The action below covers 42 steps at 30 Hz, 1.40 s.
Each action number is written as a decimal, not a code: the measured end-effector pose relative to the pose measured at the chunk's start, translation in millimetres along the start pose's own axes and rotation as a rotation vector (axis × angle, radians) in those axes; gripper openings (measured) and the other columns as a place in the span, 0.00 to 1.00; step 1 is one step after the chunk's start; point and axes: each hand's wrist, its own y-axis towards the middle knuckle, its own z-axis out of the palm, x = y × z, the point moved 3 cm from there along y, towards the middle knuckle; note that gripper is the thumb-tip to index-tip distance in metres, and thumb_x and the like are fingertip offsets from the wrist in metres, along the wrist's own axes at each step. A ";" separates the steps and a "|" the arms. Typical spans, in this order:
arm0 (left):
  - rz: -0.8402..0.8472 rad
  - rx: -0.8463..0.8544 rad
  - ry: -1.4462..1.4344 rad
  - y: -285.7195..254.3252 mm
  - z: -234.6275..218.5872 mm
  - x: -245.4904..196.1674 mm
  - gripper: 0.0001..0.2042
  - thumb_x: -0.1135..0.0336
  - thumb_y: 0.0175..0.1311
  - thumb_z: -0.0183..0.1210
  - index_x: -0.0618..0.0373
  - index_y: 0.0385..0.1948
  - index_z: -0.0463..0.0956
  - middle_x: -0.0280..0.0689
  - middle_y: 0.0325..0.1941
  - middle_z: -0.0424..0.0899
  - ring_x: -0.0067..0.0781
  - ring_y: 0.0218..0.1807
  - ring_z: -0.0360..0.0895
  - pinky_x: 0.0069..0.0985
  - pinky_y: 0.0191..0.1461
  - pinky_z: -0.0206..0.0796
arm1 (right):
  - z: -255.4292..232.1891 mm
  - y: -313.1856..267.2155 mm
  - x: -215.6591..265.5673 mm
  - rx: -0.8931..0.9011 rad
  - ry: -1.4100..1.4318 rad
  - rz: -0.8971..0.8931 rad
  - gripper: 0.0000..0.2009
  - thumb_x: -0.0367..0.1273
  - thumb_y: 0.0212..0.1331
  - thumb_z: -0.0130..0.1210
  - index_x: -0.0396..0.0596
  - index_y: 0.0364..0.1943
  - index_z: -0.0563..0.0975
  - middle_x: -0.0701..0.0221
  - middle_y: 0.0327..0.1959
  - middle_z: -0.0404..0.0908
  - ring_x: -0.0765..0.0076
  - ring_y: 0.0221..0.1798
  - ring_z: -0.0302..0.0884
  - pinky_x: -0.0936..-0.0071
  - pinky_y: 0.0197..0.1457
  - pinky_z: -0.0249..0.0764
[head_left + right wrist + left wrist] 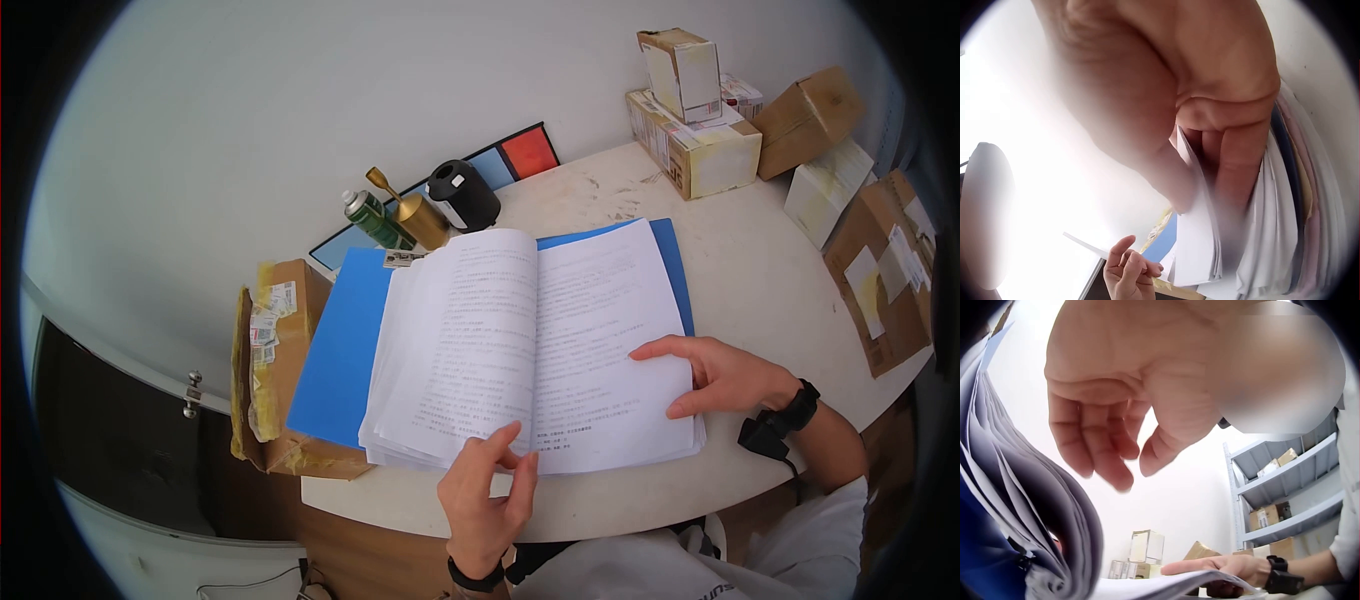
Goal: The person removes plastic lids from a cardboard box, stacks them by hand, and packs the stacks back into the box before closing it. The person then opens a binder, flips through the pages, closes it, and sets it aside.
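A thick stack of printed sheets [470,340] lies spread open on a blue folder [345,345], with the left-hand pages bowed up at the middle. My right hand [725,375] is at the right edge of the stack. In the right wrist view its thumb [1175,187] lies on one side of a few sheets [1194,250] and its fingers on the other, pinching them. My left hand [490,490] is by the bottom edge near the middle fold, fingers loosely bent. Nothing shows between its thumb and fingers in the left wrist view.
Behind the folder stand a green spray can [378,218], a brass-coloured pot [420,220] and a black cylinder [465,197]. Cardboard boxes [700,150] are piled at the back right; a taped carton [290,370] stands by the left edge of the white table [780,260].
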 end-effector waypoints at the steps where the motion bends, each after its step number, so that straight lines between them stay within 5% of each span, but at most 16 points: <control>1: 0.104 0.131 -0.030 5.0 11.5 -5.1 0.27 0.77 0.58 0.70 0.63 0.62 0.75 0.38 0.33 0.81 0.29 0.33 0.79 0.24 0.40 0.73 | 1.0 0.6 0.7 -0.039 0.022 0.012 0.38 0.21 0.63 0.64 0.40 0.77 0.60 0.59 0.73 0.67 0.67 0.70 0.71 0.69 0.71 0.73; 2: 0.211 0.262 -0.060 9.3 21.7 -10.6 0.25 0.74 0.57 0.73 0.61 0.58 0.79 0.39 0.36 0.83 0.34 0.34 0.81 0.27 0.42 0.75 | 3.0 1.3 -0.3 -0.035 0.015 0.014 0.38 0.21 0.63 0.64 0.40 0.77 0.60 0.59 0.73 0.67 0.67 0.70 0.71 0.69 0.71 0.73; 6: 0.164 0.455 0.040 17.6 31.7 -22.2 0.26 0.68 0.55 0.77 0.57 0.57 0.81 0.42 0.42 0.86 0.45 0.39 0.84 0.32 0.45 0.79 | 3.1 4.9 -9.5 -0.133 -0.118 -0.115 0.38 0.23 0.65 0.64 0.40 0.78 0.59 0.59 0.75 0.65 0.67 0.72 0.68 0.70 0.72 0.71; 10: 0.139 0.450 -0.087 13.6 36.7 -2.3 0.24 0.71 0.58 0.74 0.56 0.59 0.81 0.42 0.38 0.87 0.41 0.35 0.84 0.30 0.42 0.78 | 5.2 3.7 -11.3 -0.255 -0.082 -0.243 0.46 0.25 0.67 0.63 0.42 0.83 0.45 0.55 0.80 0.56 0.63 0.76 0.63 0.66 0.76 0.66; 14: -0.175 0.259 -0.127 15.3 25.0 10.6 0.21 0.78 0.64 0.66 0.64 0.60 0.77 0.41 0.29 0.87 0.29 0.28 0.82 0.25 0.36 0.75 | 1.7 -0.3 -4.3 -0.343 -0.163 -0.218 0.52 0.23 0.66 0.63 0.44 0.83 0.33 0.52 0.83 0.50 0.61 0.78 0.60 0.64 0.78 0.63; 17: -0.319 0.096 -0.113 11.4 14.3 28.6 0.25 0.78 0.64 0.64 0.67 0.64 0.71 0.42 0.26 0.86 0.31 0.25 0.84 0.26 0.33 0.73 | 3.8 -5.2 3.9 -0.249 0.045 -0.208 0.55 0.20 0.63 0.62 0.46 0.83 0.30 0.52 0.83 0.47 0.62 0.78 0.60 0.64 0.78 0.63; 19: -0.447 -0.107 0.043 9.5 1.1 35.4 0.33 0.78 0.63 0.64 0.71 0.70 0.60 0.43 0.25 0.85 0.30 0.24 0.83 0.26 0.32 0.72 | 1.5 -8.6 3.6 -0.004 0.101 -0.107 0.55 0.16 0.61 0.61 0.46 0.83 0.32 0.53 0.83 0.49 0.63 0.77 0.62 0.66 0.77 0.66; 20: -0.469 -0.149 0.121 6.6 -5.1 40.7 0.38 0.79 0.62 0.64 0.72 0.73 0.53 0.37 0.23 0.81 0.28 0.21 0.78 0.25 0.31 0.70 | 0.5 -8.7 5.8 -0.009 0.101 -0.109 0.55 0.16 0.61 0.61 0.46 0.83 0.32 0.53 0.83 0.49 0.63 0.77 0.62 0.66 0.77 0.66; 23: -0.331 -0.389 0.170 0.9 -16.2 35.6 0.40 0.80 0.62 0.63 0.68 0.76 0.51 0.32 0.28 0.78 0.19 0.25 0.73 0.19 0.32 0.69 | 3.6 -6.3 6.6 0.006 0.075 -0.053 0.53 0.16 0.61 0.61 0.45 0.83 0.35 0.55 0.82 0.52 0.66 0.75 0.65 0.68 0.75 0.68; 25: -0.381 -0.424 0.089 -1.6 -14.8 10.9 0.41 0.81 0.60 0.65 0.67 0.76 0.53 0.29 0.29 0.72 0.17 0.27 0.71 0.19 0.35 0.69 | 5.5 -3.3 4.0 -0.057 0.052 -0.097 0.52 0.17 0.62 0.62 0.45 0.84 0.38 0.57 0.82 0.53 0.68 0.74 0.66 0.69 0.74 0.69; 29: 0.179 0.228 -0.041 11.0 19.5 -23.4 0.31 0.82 0.55 0.69 0.61 0.65 0.74 0.37 0.34 0.82 0.28 0.32 0.81 0.22 0.39 0.74 | 11.4 0.1 -1.7 -0.153 0.038 -0.132 0.52 0.19 0.62 0.63 0.44 0.84 0.38 0.57 0.82 0.54 0.68 0.74 0.66 0.70 0.73 0.70; 31: 0.210 0.257 -0.010 12.1 31.3 -15.5 0.28 0.82 0.56 0.68 0.61 0.63 0.76 0.39 0.35 0.83 0.32 0.31 0.81 0.24 0.37 0.75 | 6.5 3.4 -9.8 -0.297 -0.278 -0.293 0.52 0.20 0.63 0.64 0.44 0.83 0.37 0.58 0.81 0.54 0.68 0.74 0.66 0.71 0.72 0.70; 33: 0.252 0.298 0.027 12.6 38.2 -11.5 0.26 0.82 0.57 0.67 0.60 0.61 0.78 0.40 0.35 0.84 0.35 0.31 0.82 0.25 0.36 0.76 | 5.8 4.3 -14.2 -0.332 -0.178 -0.300 0.53 0.21 0.63 0.64 0.45 0.83 0.35 0.57 0.80 0.57 0.68 0.72 0.69 0.71 0.70 0.71; 37: -0.285 0.045 0.058 13.7 15.7 9.8 0.28 0.80 0.62 0.62 0.68 0.65 0.66 0.41 0.26 0.82 0.25 0.24 0.78 0.22 0.31 0.69 | 4.6 -3.5 -2.7 -0.336 0.068 -0.187 0.56 0.20 0.63 0.63 0.49 0.83 0.30 0.54 0.75 0.67 0.67 0.64 0.77 0.72 0.64 0.76; 38: -0.345 -0.029 0.093 15.1 7.9 15.8 0.30 0.80 0.61 0.62 0.68 0.67 0.64 0.39 0.25 0.80 0.25 0.24 0.77 0.22 0.31 0.68 | 0.3 -5.4 -3.1 -0.280 0.010 -0.158 0.56 0.18 0.63 0.61 0.51 0.83 0.29 0.53 0.70 0.72 0.69 0.55 0.82 0.73 0.56 0.79; 42: -0.359 -0.287 0.198 10.9 -10.6 26.9 0.37 0.80 0.60 0.62 0.65 0.73 0.57 0.34 0.25 0.76 0.22 0.25 0.75 0.21 0.34 0.68 | -1.1 -8.6 0.5 -0.095 0.040 -0.163 0.55 0.17 0.63 0.60 0.51 0.83 0.30 0.54 0.67 0.74 0.73 0.52 0.82 0.74 0.53 0.80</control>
